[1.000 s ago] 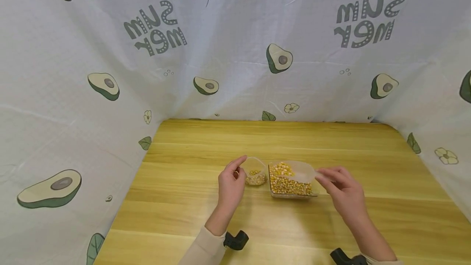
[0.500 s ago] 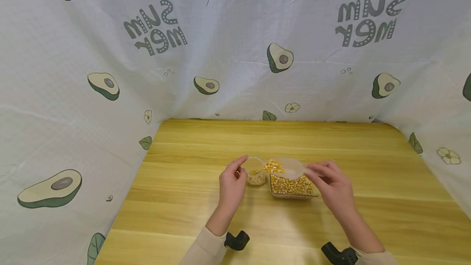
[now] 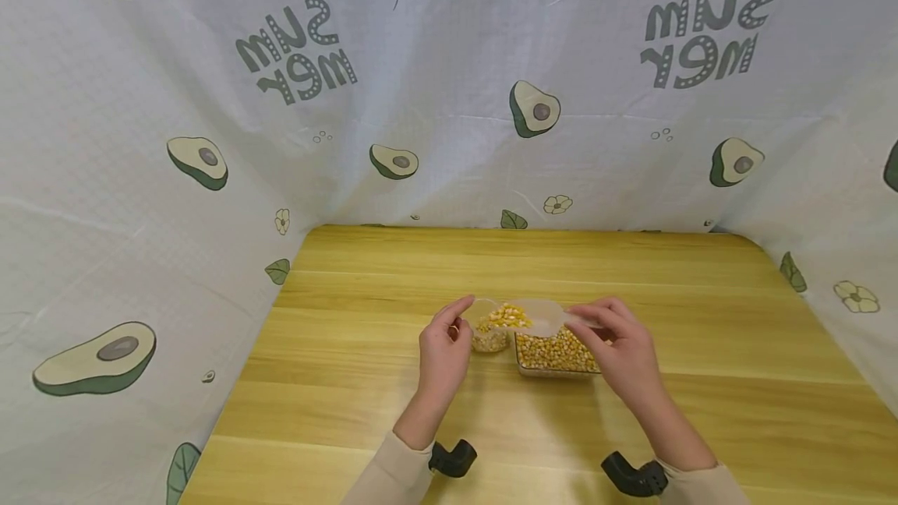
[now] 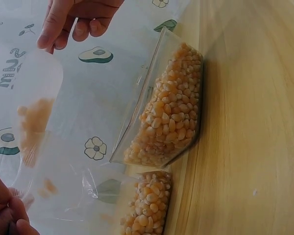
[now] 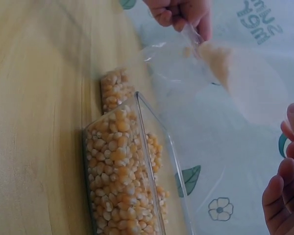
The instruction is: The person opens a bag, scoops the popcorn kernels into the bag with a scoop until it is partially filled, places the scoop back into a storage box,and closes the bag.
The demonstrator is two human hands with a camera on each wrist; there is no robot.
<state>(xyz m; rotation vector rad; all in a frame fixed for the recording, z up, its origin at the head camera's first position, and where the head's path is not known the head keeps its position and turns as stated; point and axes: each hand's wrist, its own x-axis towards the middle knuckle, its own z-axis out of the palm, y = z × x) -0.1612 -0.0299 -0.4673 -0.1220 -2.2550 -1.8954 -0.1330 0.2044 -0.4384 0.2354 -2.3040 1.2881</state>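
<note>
My left hand (image 3: 444, 353) pinches the rim of a clear plastic bag (image 4: 83, 196), which stands on the table with corn kernels (image 4: 146, 208) in its bottom. In my right hand (image 3: 620, 345) is the handle of a translucent white scoop (image 4: 41, 78), pinched between thumb and fingers. The scoop is tipped to the left, its front end at the bag's mouth, and kernels slide off it; several are in mid-fall inside the bag in the left wrist view. Under the scoop, right of the bag, stands a clear rectangular container (image 3: 557, 373) filled with corn kernels (image 5: 117, 181).
Both things stand on a yellow wood-grain table (image 3: 393, 271). A white curtain (image 3: 449, 100) with avocado prints hangs behind it and along the sides. Black wrist-worn devices sit on the left wrist (image 3: 452, 458) and right wrist (image 3: 634, 475).
My right hand has moved left with the loaded scoop, from over the container to the bag's mouth, and kernels now run off it. The left hand stays at the bag's rim.
</note>
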